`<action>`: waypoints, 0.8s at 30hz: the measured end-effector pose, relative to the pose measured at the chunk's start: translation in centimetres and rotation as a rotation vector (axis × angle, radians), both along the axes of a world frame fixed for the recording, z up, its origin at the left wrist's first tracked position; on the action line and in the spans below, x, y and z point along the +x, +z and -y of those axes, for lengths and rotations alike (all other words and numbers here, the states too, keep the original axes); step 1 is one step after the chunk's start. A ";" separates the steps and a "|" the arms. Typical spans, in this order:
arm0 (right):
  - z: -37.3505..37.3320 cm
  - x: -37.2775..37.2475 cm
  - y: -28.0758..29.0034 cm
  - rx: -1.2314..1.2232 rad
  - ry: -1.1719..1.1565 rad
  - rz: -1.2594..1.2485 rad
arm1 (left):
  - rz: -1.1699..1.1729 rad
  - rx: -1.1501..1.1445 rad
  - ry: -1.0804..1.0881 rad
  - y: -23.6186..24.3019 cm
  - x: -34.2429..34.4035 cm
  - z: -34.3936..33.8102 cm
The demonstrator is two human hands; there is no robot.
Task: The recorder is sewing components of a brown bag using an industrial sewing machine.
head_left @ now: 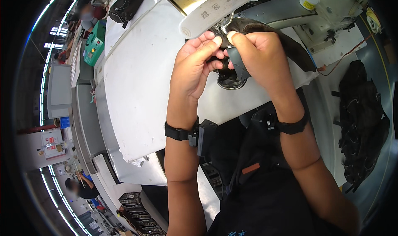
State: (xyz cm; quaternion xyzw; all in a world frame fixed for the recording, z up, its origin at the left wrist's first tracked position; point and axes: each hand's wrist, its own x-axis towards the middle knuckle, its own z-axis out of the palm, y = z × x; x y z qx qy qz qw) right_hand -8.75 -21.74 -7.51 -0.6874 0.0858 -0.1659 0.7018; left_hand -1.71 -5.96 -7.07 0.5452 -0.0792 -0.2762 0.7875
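Note:
Under the pale head of a sewing machine, a dark olive-brown fabric piece with a zipper lies bunched at the needle and metal presser foot. My left hand is just left of the foot, fingers curled and pinched at the fabric, which is partly hidden by them. My right hand is right of the foot, thumb and fingers closed on a dark grey-green strap with a small metal fitting. A looped zippered edge hangs below my hands on the white worktable.
Dark bags or fabric pieces lie at the right. A black bag and a green machine are at the upper left. Co-workers sit at the upper left and lower left. A patterned stack sits at bottom left.

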 end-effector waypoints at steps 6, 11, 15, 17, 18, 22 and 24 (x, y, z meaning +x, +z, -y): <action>1.1 -1.3 0.3 -0.072 0.080 -0.070 | 0.408 0.203 0.297 -0.2 -3.2 1.6; 2.4 -4.5 1.2 -0.585 -0.174 0.389 | 1.224 0.635 0.456 -1.3 -5.1 2.1; 6.0 -5.2 3.0 -1.105 -0.208 0.645 | 1.489 0.771 0.560 -1.6 -4.2 2.0; 7.7 -5.2 3.7 -1.301 -0.125 0.441 | 1.593 0.807 0.573 -1.5 -3.9 1.9; 8.3 -4.3 3.7 -1.322 -0.075 0.385 | 1.593 0.809 0.563 -1.4 -3.9 2.0; 10.1 -1.5 3.9 -1.219 0.131 0.291 | 1.549 0.809 0.563 -1.2 -4.4 2.3; 11.0 -0.3 4.3 -1.216 0.237 0.191 | 1.537 0.829 0.566 -1.1 -4.8 2.5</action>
